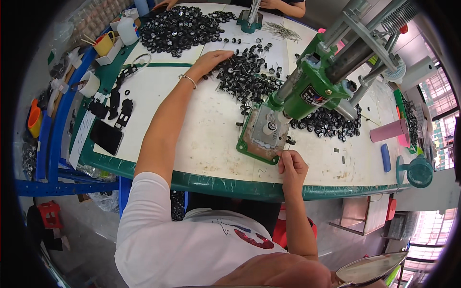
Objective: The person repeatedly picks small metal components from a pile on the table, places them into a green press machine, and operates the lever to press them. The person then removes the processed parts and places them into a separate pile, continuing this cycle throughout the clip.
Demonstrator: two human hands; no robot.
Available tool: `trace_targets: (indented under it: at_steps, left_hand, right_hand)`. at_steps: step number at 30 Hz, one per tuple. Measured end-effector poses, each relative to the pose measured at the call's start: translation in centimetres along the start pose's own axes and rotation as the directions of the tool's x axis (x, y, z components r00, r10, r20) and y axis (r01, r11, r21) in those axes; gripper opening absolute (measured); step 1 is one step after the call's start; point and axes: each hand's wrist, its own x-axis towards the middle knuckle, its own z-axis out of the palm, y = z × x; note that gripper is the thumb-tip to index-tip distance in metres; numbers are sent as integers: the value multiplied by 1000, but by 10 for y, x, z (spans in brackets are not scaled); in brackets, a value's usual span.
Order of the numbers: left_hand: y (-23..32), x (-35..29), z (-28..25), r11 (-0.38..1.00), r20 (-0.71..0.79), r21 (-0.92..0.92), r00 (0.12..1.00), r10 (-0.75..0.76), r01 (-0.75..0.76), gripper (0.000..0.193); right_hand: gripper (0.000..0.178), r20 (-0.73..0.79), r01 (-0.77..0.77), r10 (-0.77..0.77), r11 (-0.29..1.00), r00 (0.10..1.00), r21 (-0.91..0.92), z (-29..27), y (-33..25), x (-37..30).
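Observation:
My left hand (211,63) reaches out over the white table, fingers stretched toward the left edge of a pile of small black wheels with metal pins (245,79). It looks open, its fingertips partly lost against the wheels. Close to me, my right hand (292,168) is closed in a pinch beside the front right corner of the green hand press (312,91). Whatever its fingers may hold is hidden. A round pale piece (270,126) sits on the press's metal plate. One black wheel (290,140) lies by the plate's right edge.
Behind stands a larger heap of black wheels (180,31); another heap (331,122) lies right of the press. On the left are a black phone (106,137) and black plastic parts (125,113). A pink cup (389,130) and a small green fan (418,172) stand right. Another person's arm (290,7) shows across the table.

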Motion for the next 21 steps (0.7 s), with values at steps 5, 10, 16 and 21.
trace_targets:
  at_steps: [5,10,16,21]
  left_hand:
    - [23,-33,29,999,-2,47,1000,-5,6,38]
    - [45,-79,56,994,-87,105,995,48,-39,51]
    - [71,-135,90,963,-140,268,989,54,-14,55]
    - [62,-163,89,966,-249,256,965,83,-17,57]
  right_hand:
    - [21,5,28,-28,1000,1000,-13,-3,8,3]
    - [22,48,63,-63,998,997,-11,-5,7,4]
    - [22,87,81,-84,996,993,31,-7,12,6]
    - [23,108,110,-124,985,986,133,-7,13,5]
